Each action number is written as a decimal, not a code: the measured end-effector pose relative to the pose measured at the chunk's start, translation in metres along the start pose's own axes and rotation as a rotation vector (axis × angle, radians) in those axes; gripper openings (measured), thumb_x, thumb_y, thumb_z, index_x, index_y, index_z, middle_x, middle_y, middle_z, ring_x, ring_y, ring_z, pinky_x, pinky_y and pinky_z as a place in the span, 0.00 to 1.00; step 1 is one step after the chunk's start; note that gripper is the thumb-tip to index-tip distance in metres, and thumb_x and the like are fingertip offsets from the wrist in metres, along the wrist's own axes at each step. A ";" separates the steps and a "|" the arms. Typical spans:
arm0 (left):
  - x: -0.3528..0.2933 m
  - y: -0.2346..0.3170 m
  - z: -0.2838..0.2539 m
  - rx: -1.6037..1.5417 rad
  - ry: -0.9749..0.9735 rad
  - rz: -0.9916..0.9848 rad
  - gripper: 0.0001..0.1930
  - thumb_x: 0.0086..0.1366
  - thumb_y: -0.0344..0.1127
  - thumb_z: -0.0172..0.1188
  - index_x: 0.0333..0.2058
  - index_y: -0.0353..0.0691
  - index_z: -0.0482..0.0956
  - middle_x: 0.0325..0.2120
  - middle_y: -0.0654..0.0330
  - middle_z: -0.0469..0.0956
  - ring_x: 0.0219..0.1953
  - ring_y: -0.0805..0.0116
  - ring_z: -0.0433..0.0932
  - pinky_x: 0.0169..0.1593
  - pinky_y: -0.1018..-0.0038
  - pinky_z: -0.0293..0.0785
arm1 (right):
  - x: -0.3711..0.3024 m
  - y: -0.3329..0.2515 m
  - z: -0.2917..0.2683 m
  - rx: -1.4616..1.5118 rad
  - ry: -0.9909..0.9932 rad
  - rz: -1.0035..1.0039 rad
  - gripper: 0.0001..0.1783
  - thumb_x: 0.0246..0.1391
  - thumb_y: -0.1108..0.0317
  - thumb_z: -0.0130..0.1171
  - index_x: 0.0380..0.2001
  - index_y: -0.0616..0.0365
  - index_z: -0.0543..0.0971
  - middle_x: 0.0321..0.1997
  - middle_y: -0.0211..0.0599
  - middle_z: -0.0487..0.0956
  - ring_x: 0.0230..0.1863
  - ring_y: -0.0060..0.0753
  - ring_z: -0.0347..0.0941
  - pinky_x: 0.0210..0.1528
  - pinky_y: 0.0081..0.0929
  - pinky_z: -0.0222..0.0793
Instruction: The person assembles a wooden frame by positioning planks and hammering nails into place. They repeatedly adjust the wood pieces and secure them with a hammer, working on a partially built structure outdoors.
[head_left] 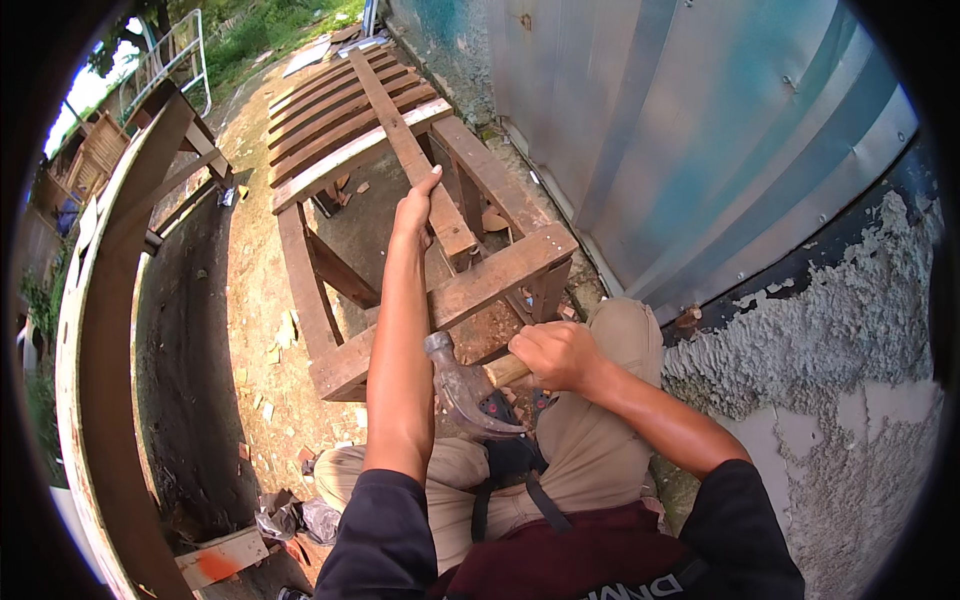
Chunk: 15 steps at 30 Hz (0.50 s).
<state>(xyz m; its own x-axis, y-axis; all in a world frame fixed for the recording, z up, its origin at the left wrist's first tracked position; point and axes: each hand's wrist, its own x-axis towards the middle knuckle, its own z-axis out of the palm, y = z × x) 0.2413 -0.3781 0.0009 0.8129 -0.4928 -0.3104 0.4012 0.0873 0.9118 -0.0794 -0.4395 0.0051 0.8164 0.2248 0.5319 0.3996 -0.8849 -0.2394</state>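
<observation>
My left hand (415, 210) is wrapped round the near part of a long wooden plank (395, 120), its thumb along the top. The plank runs lengthwise over a brown wooden frame (490, 280), its far part lying across the slats. Its near end is just beyond the frame's front crosspiece; whether they touch, I cannot tell. My right hand (555, 355) grips the wooden handle of a claw hammer (465, 385) close to the head. The hammer is held low, in front of my knees, on the near side of the front crosspiece.
Several parallel slats (340, 130) cover the far part of the frame. A corrugated metal sheet (680, 130) and a rough plastered wall (810, 350) stand close on the right. On the left is a large curved-looking wooden structure (110, 330). Wood scraps (285, 335) litter the ground.
</observation>
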 end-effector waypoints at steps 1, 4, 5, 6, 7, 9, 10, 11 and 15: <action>0.002 0.001 0.005 -0.005 0.001 -0.004 0.32 0.63 0.53 0.69 0.52 0.28 0.75 0.34 0.51 0.81 0.31 0.59 0.83 0.35 0.63 0.81 | -0.006 0.017 0.015 -0.011 0.035 0.035 0.23 0.48 0.52 0.72 0.32 0.59 0.74 0.27 0.42 0.80 0.26 0.49 0.81 0.27 0.42 0.76; 0.010 -0.010 -0.009 0.086 0.060 -0.024 0.34 0.62 0.53 0.70 0.52 0.25 0.76 0.35 0.50 0.82 0.31 0.58 0.84 0.34 0.65 0.81 | 0.001 0.033 0.019 -0.114 -0.116 0.409 0.25 0.54 0.46 0.69 0.31 0.59 0.74 0.26 0.42 0.81 0.27 0.51 0.81 0.26 0.44 0.76; 0.007 -0.017 -0.003 0.071 0.081 0.005 0.34 0.62 0.53 0.70 0.52 0.25 0.76 0.35 0.50 0.83 0.32 0.58 0.84 0.34 0.65 0.81 | -0.007 0.028 0.018 -0.058 -0.099 0.405 0.25 0.55 0.46 0.69 0.31 0.58 0.74 0.26 0.42 0.81 0.27 0.50 0.81 0.26 0.44 0.76; 0.005 -0.023 0.002 0.048 0.109 0.034 0.34 0.62 0.53 0.70 0.52 0.25 0.76 0.35 0.50 0.83 0.32 0.58 0.85 0.35 0.65 0.81 | -0.019 0.015 0.014 -0.002 -0.091 0.393 0.25 0.55 0.45 0.68 0.31 0.58 0.74 0.26 0.42 0.81 0.27 0.50 0.81 0.26 0.43 0.77; 0.007 -0.018 0.001 0.012 0.031 0.016 0.34 0.62 0.53 0.70 0.52 0.25 0.76 0.37 0.50 0.83 0.34 0.58 0.85 0.37 0.64 0.81 | -0.024 0.010 0.012 0.031 -0.038 0.370 0.26 0.52 0.45 0.71 0.31 0.58 0.75 0.26 0.42 0.81 0.26 0.49 0.81 0.26 0.42 0.77; 0.008 -0.016 -0.002 0.061 0.034 0.001 0.35 0.63 0.54 0.69 0.53 0.25 0.76 0.38 0.48 0.83 0.35 0.58 0.85 0.39 0.63 0.81 | -0.038 -0.015 0.005 0.105 0.002 0.361 0.27 0.50 0.44 0.72 0.31 0.57 0.76 0.26 0.41 0.80 0.26 0.48 0.81 0.26 0.42 0.76; 0.008 -0.015 -0.006 0.092 0.033 0.005 0.35 0.63 0.55 0.69 0.53 0.26 0.76 0.38 0.47 0.83 0.36 0.59 0.85 0.39 0.63 0.81 | -0.044 -0.025 0.005 0.144 0.023 0.348 0.27 0.49 0.43 0.73 0.31 0.57 0.77 0.25 0.40 0.80 0.25 0.48 0.81 0.26 0.41 0.76; 0.009 -0.010 -0.005 0.056 0.020 0.030 0.35 0.63 0.55 0.68 0.54 0.26 0.75 0.38 0.47 0.83 0.36 0.58 0.85 0.38 0.63 0.82 | -0.053 -0.033 0.008 0.150 0.037 0.374 0.27 0.48 0.43 0.73 0.31 0.57 0.77 0.25 0.40 0.80 0.25 0.48 0.81 0.26 0.41 0.76; -0.001 0.022 -0.003 0.004 -0.022 0.019 0.35 0.68 0.55 0.63 0.58 0.28 0.69 0.41 0.45 0.78 0.36 0.53 0.84 0.38 0.57 0.84 | -0.078 -0.039 0.029 0.191 0.104 0.420 0.27 0.49 0.42 0.72 0.31 0.56 0.77 0.24 0.38 0.80 0.25 0.46 0.81 0.27 0.41 0.76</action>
<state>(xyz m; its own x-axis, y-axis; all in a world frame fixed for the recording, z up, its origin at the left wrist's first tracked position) 0.2504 -0.3732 0.0207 0.8110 -0.5097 -0.2873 0.3839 0.0932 0.9186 -0.1462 -0.4106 -0.0505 0.8814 -0.1872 0.4336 0.1216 -0.7972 -0.5914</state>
